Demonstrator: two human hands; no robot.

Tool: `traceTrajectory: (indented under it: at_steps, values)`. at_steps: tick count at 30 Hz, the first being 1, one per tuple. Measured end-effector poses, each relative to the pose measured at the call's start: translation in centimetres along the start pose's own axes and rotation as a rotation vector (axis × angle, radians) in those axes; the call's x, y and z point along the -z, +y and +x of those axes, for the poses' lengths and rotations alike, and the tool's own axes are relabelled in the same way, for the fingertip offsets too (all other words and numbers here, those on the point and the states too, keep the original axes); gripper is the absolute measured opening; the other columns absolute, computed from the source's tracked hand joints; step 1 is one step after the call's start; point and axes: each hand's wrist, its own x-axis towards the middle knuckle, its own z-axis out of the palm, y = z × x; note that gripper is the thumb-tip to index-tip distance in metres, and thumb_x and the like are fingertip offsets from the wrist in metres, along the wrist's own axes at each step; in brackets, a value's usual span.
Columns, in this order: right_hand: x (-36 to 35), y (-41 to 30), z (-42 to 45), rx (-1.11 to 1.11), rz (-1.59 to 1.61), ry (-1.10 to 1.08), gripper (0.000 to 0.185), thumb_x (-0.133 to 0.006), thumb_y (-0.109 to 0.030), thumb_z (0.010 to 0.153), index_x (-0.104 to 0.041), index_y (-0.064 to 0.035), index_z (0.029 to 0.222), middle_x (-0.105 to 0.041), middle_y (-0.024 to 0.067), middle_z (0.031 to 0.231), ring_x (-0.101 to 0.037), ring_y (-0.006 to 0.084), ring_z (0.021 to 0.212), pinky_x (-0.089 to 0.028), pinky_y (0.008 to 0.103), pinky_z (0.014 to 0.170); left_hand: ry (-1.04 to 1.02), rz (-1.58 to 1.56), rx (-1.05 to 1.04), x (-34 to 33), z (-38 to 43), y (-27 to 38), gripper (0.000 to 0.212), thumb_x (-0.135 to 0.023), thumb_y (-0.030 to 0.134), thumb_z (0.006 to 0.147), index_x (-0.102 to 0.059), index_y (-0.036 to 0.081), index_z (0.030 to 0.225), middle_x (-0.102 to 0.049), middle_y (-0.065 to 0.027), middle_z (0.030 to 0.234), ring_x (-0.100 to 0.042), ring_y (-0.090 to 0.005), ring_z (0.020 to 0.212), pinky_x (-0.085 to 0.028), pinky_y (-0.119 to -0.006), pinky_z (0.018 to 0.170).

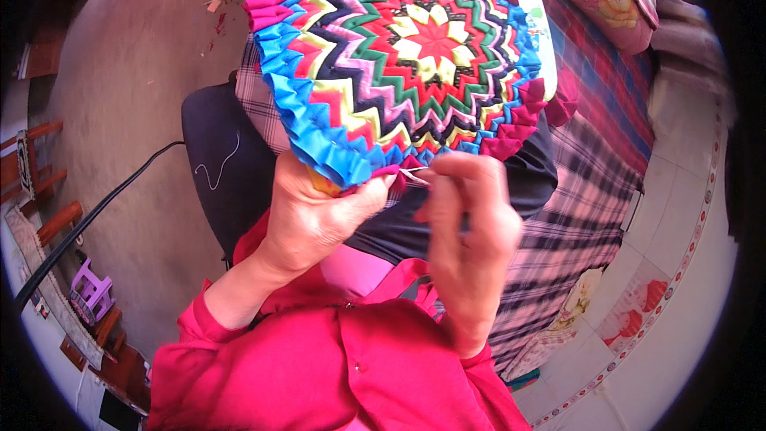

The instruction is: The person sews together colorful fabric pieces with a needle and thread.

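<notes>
A round patchwork mat of folded cloth points lies over my lap, with a star at its centre and rings of several colours. My left hand grips its lower rim, thumb on top near a magenta folded piece. My right hand, blurred, is bent close by at the same rim, with its fingers drawn together. White thread runs between the rim and the right fingertips. Whether a needle is in those fingers cannot be made out.
Loose white thread lies on dark cloth over my leg. A plaid cover spreads at the right, below a rolled floral quilt. A black cable crosses the left side. A purple plastic stool stands at the lower left.
</notes>
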Motion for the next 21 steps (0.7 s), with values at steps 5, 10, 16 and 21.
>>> traceTrajectory:
  at_steps: [5,10,16,21]
  values:
    - [4.2,-0.7,-1.7,0.362,0.927,-0.241,0.012,-0.052,0.000,0.098,-0.060,0.0007,0.089,-0.064,0.0112,0.080,-0.062,0.0171,0.064,-0.049,0.0315,0.059,0.039,-0.116,0.216,0.1,-0.1,0.9,0.017,-0.077,-0.002,0.084,-0.073,-0.001,0.100,-0.073,-0.0020,0.086,-0.066,-0.0051,0.074,-0.053,-0.022,0.064]
    - [5.6,-2.9,-2.8,0.557,1.363,-0.753,0.012,-0.056,-0.012,0.096,-0.055,-0.0081,0.084,-0.053,0.0038,0.070,-0.056,0.0210,0.063,-0.052,0.0552,0.087,0.039,-0.167,0.318,-0.3,0.4,0.5,0.015,-0.079,0.002,0.083,-0.072,0.002,0.096,-0.071,-0.0010,0.080,-0.063,-0.0053,0.063,-0.049,-0.020,0.054]
    - [0.9,3.3,-4.7,-0.369,0.829,-0.574,0.009,-0.065,-0.007,0.094,-0.066,0.0020,0.093,-0.066,0.0067,0.087,-0.060,0.0130,0.076,-0.048,0.0274,0.068,0.109,-0.232,0.359,-0.4,-0.4,1.3,0.017,-0.079,0.001,0.081,-0.071,0.001,0.096,-0.071,-0.0037,0.080,-0.064,-0.0084,0.059,-0.047,-0.019,0.049]
    - [-5.4,6.8,-2.5,-0.695,1.422,-0.319,0.044,-0.076,-0.014,0.087,-0.060,-0.0008,0.126,-0.068,0.0087,0.114,-0.067,0.0205,0.096,-0.055,0.0349,0.083,0.106,-0.260,0.383,-0.5,-0.7,2.0,0.022,-0.078,-0.001,0.082,-0.070,0.000,0.102,-0.072,-0.0054,0.083,-0.063,-0.0084,0.058,-0.042,-0.017,0.045]
